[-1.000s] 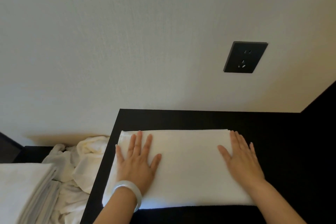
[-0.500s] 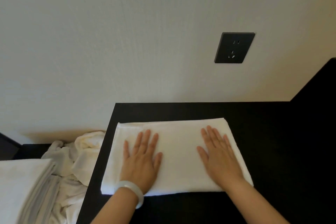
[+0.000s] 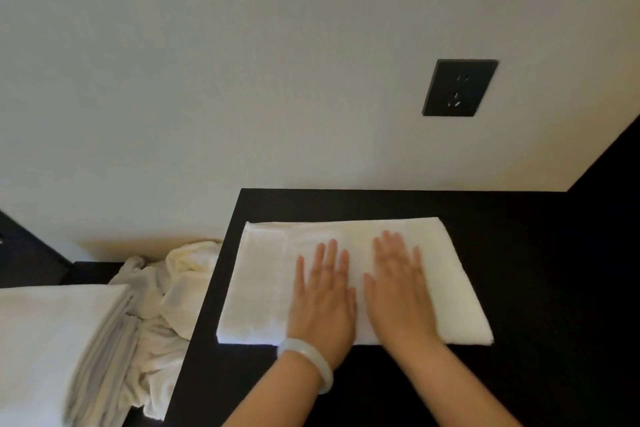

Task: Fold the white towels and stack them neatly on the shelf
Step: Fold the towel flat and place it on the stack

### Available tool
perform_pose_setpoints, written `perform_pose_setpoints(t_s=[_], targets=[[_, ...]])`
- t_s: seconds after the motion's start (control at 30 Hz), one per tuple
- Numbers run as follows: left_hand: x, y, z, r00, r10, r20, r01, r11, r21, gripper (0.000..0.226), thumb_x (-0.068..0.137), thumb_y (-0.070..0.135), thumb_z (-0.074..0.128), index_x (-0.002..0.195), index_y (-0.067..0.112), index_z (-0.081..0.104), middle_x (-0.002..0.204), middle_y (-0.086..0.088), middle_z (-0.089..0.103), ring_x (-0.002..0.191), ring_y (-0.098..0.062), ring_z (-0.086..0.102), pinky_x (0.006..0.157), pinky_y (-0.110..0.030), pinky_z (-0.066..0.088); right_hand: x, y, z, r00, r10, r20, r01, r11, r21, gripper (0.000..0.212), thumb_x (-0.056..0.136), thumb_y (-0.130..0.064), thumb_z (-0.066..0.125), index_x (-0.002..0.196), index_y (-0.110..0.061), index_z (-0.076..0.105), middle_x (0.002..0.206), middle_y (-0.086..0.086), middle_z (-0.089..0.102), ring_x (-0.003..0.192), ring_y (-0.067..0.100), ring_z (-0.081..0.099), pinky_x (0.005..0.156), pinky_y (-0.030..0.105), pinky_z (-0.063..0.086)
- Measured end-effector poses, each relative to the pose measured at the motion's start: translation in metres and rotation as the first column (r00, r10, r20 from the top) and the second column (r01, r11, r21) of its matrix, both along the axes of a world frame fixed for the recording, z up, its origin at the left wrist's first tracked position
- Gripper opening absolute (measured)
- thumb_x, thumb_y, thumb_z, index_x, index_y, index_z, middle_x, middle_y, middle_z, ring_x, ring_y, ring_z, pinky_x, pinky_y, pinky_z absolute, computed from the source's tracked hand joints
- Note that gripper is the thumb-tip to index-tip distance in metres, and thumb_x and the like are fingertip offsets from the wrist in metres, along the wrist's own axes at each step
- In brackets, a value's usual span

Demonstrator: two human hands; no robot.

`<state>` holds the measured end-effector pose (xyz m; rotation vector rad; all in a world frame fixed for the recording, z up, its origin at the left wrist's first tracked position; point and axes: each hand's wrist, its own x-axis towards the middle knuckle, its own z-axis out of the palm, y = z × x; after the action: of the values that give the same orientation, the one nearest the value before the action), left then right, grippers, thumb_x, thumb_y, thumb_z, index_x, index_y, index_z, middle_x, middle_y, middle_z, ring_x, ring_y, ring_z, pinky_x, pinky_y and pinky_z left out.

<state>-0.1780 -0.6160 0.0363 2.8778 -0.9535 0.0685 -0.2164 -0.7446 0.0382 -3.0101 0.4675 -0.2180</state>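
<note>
Left hand (image 3: 322, 295) and right hand (image 3: 398, 291), flat, grasping nothing, have slid from the ends to the middle of the folded white towel (image 3: 457, 288) on the black worktop (image 3: 540, 288); smoothing likely done; stacking pending.

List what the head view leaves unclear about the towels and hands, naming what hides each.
- Folded towel: its middle is covered by the left hand and right hand.
- Right hand's fingertips: motion-blurred.
- Towel stack, lower left: cut off by the frame's left and bottom edges; count unreadable.
- Crumpled towels: partly behind the stack and the dark tabletop; number unclear.
</note>
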Motion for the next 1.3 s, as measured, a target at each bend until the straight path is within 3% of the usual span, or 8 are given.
perform_pose_setpoints(t_s=[0.07,0.17,0.5,0.67,0.77,0.9,1.17,1.3], targets=[[-0.006,-0.006,-0.006,0.999,-0.013,-0.047,0.017,0.995,0.094,0.062,0.099,0.043,0.018,0.154,0.014,0.011,0.162,-0.009,-0.001,0.149,-0.031,0.001,0.119,-0.053,0.002,-0.001,0.015,-0.009,0.985,0.091,-0.144,-0.085,0.995,0.051,0.073,0.094,-0.049,0.020,0.147,-0.012,-0.014,0.159,0.007,-0.018,0.148,0.020,-0.016,0.119,0.042,-0.017],[0.003,0.020,-0.022,0.996,0.050,-0.080,-0.041,0.993,0.107,0.058,0.098,0.047,0.027,0.150,0.023,0.035,0.156,-0.005,0.033,0.143,-0.028,0.032,0.109,-0.058,0.018,-0.009,-0.005,-0.015,0.993,0.045,-0.110,-0.033,0.994,0.106,0.073,0.079,-0.055,-0.015,0.146,-0.028,-0.023,0.158,-0.006,-0.025,0.144,0.010,-0.026,0.116,0.037,-0.022],[0.026,0.093,-0.023,0.969,0.201,-0.145,-0.185,0.976,0.116,0.081,0.071,0.068,-0.037,0.146,0.036,-0.030,0.155,0.008,-0.033,0.144,-0.019,-0.026,0.118,-0.051,-0.006,-0.053,-0.079,-0.025,0.927,-0.297,-0.229,0.321,0.944,0.076,0.078,0.083,-0.067,-0.004,0.150,-0.029,-0.019,0.159,-0.005,-0.019,0.147,0.011,-0.013,0.121,0.038,-0.006],[0.038,0.061,-0.009,0.987,0.155,-0.045,-0.150,0.983,0.109,0.071,0.099,0.059,0.001,0.151,0.022,0.030,0.157,-0.009,0.029,0.143,-0.032,0.027,0.115,-0.052,0.009,-0.038,-0.082,0.011,0.933,-0.348,-0.090,0.348,0.937,-0.012,0.071,0.092,-0.058,0.005,0.151,-0.022,-0.009,0.161,0.000,-0.009,0.150,0.017,-0.007,0.123,0.040,-0.002],[0.045,0.013,0.008,0.996,0.046,-0.070,-0.045,0.999,0.019,0.072,0.096,0.057,-0.009,0.154,0.025,0.018,0.162,-0.005,0.009,0.149,-0.028,0.008,0.119,-0.050,0.000,0.003,-0.040,0.034,0.998,-0.061,0.035,0.054,0.985,0.166,0.065,0.101,-0.050,0.021,0.149,-0.026,-0.014,0.157,-0.010,-0.014,0.144,0.007,-0.017,0.120,0.033,-0.010],[0.056,-0.015,-0.006,0.985,-0.031,-0.167,0.051,0.992,0.114,0.073,0.080,0.061,-0.028,0.147,0.034,-0.022,0.161,0.003,-0.023,0.142,-0.021,-0.030,0.115,-0.055,-0.017,0.046,-0.019,0.003,0.968,0.184,-0.172,-0.156,0.974,0.165,0.062,0.099,-0.053,0.008,0.153,-0.029,-0.011,0.160,-0.008,-0.020,0.148,0.012,-0.019,0.119,0.036,-0.015],[0.090,0.059,-0.021,0.961,0.238,-0.140,-0.220,0.966,0.133,0.083,0.061,0.064,-0.046,0.140,0.040,-0.033,0.150,0.010,-0.037,0.142,-0.010,-0.029,0.117,-0.058,-0.002,0.027,-0.104,-0.015,0.955,-0.185,-0.230,0.215,0.970,0.111,0.067,0.096,-0.057,0.005,0.153,-0.027,-0.016,0.164,-0.005,-0.012,0.149,0.011,-0.013,0.123,0.040,-0.006],[0.088,0.056,-0.023,0.948,0.285,-0.144,-0.277,0.958,0.070,0.074,0.074,0.066,-0.025,0.142,0.036,-0.031,0.152,0.005,-0.035,0.144,-0.014,-0.026,0.120,-0.051,-0.003,0.021,-0.115,-0.020,0.947,-0.238,-0.215,0.282,0.938,0.204,0.069,0.098,-0.057,0.012,0.154,-0.026,-0.013,0.165,0.000,-0.005,0.151,0.012,-0.008,0.122,0.037,-0.009]])
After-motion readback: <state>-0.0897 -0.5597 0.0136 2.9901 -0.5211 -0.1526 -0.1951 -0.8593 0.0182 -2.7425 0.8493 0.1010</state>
